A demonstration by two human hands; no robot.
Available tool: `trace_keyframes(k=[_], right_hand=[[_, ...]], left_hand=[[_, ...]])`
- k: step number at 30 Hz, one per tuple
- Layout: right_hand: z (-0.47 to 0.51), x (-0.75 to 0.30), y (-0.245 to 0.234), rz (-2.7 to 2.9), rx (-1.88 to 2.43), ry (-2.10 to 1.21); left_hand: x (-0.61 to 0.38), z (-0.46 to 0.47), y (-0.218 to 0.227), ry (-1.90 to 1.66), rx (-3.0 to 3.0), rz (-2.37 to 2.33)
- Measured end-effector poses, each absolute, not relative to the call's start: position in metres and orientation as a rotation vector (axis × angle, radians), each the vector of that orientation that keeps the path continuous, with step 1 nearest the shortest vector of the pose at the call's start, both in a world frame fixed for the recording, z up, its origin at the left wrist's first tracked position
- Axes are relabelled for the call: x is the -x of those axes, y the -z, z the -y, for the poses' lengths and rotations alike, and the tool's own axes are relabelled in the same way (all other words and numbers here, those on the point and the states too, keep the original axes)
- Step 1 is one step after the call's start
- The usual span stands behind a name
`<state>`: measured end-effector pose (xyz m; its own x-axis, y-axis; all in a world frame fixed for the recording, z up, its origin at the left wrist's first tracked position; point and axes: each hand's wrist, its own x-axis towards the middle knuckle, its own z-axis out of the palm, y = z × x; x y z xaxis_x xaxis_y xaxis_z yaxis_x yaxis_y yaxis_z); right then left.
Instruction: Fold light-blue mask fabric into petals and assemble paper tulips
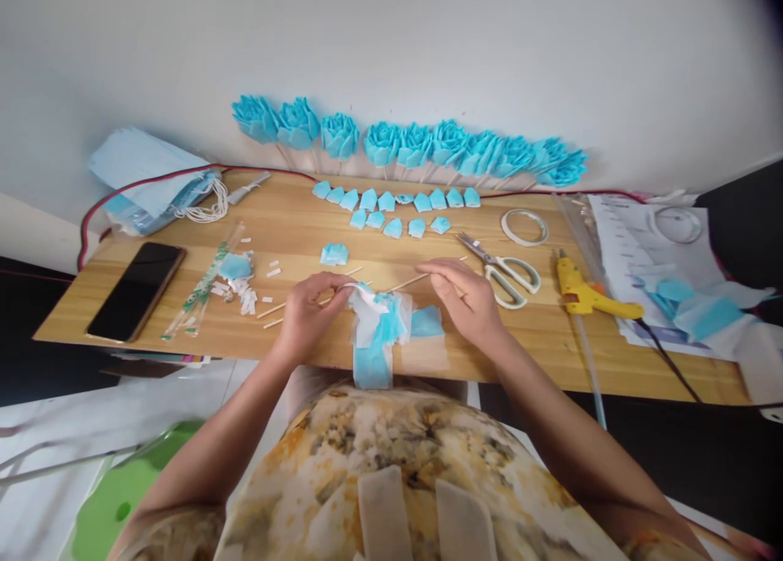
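Note:
My left hand (311, 308) is closed in a pinch on a white and blue piece of face-mask fabric (376, 324) that hangs over the front edge of the wooden table (550, 341). My right hand (465, 296) pinches the end of a thin wooden stick (407, 283) lying across the table. A blue square piece (426, 322) lies between my hands. Several small folded blue petals (391, 206) lie in rows farther back.
Several finished blue fabric flowers (404, 141) lean on the wall. White-handled scissors (505, 269), a tape roll (524, 227) and a yellow glue gun (581, 293) lie at the right. A black phone (135, 290), a mask stack (152, 182) and white scraps (241, 292) sit left.

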<state>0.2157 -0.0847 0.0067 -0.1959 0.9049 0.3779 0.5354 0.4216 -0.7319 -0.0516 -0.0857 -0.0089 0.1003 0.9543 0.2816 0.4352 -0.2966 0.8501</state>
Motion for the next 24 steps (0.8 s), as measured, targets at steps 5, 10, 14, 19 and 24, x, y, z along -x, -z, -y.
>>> trace_keyframes(k=[5, 10, 14, 19, 24], right_hand=[[0.072, -0.229, -0.01, 1.848, 1.25, -0.505], [0.037, -0.223, -0.013, 1.966, 1.252, -0.419], [-0.003, -0.198, -0.01, 2.191, 1.305, -0.258], [-0.036, -0.159, -0.003, 2.457, 1.485, 0.119], [-0.044, -0.136, 0.009, 2.543, 1.569, 0.251]], left_hand=[[0.047, 0.086, 0.012, -0.92, -2.091, -1.034], [0.053, 0.072, -0.007, -0.851, -2.146, -0.841], [0.046, 0.043, -0.033, -1.162, -1.931, -1.045], [0.016, -0.005, -0.042, -1.611, -1.551, -1.17], [-0.001, -0.026, -0.017, -1.694, -1.294, -1.088]])
